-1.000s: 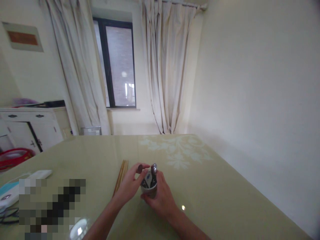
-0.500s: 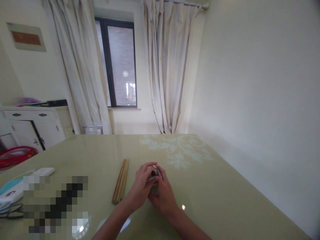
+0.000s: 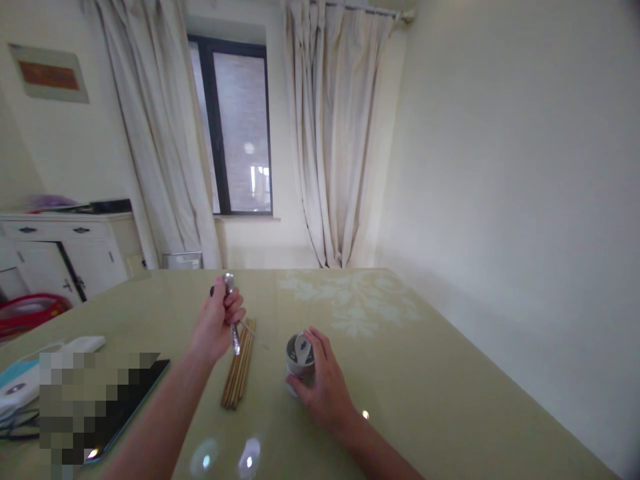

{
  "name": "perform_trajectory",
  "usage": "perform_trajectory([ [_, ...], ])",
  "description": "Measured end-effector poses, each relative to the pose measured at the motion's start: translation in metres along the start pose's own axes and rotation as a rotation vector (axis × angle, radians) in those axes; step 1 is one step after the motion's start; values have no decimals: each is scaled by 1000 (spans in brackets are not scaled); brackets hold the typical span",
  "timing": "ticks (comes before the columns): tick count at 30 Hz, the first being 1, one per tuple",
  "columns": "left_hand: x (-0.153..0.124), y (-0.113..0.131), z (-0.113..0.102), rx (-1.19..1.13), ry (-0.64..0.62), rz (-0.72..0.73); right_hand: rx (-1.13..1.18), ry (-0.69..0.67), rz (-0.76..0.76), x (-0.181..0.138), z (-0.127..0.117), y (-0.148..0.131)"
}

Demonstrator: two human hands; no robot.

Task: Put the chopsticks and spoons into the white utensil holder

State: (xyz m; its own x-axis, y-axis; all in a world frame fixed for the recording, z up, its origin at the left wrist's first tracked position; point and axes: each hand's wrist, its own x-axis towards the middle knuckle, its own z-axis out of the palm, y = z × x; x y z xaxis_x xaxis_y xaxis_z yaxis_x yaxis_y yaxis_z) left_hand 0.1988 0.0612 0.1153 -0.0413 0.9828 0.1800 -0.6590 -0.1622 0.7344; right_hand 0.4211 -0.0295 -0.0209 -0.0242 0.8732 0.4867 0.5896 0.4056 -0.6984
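Note:
My left hand is closed around metal spoons, raised above the far end of the chopsticks. One shiny bowl shows above my fingers, and thin handles stick out below and to the right. A bundle of wooden chopsticks lies on the table under and just right of my left forearm. My right hand grips the right side of a small round utensil holder, thumb at the front. Inside the holder stands a white ceramic spoon with a blue mark; small holes show in the holder's inner wall.
The glossy table meets a white wall on the right. At the left lie a black tablet-like device, partly blurred out, a white device and dark cables. A red basket stands beyond the left edge.
My left hand has left the holder and moved left and away with metal spoons in it. My right hand stays at the holder, whose opening and ceramic spoon now show.

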Motion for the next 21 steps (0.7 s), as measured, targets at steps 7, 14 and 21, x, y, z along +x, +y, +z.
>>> perform_trajectory([
  [7, 43, -10, -101, 406, 177, -444, -24, -12, -24, 1, -1, -1],
  [14, 41, -47, -136, 634, 223, -447, -13, -29, -32, 2, -3, 1],
  [21, 46, -68, -145, 873, 163, -324, -6, -44, -27, 2, -4, 1],
])
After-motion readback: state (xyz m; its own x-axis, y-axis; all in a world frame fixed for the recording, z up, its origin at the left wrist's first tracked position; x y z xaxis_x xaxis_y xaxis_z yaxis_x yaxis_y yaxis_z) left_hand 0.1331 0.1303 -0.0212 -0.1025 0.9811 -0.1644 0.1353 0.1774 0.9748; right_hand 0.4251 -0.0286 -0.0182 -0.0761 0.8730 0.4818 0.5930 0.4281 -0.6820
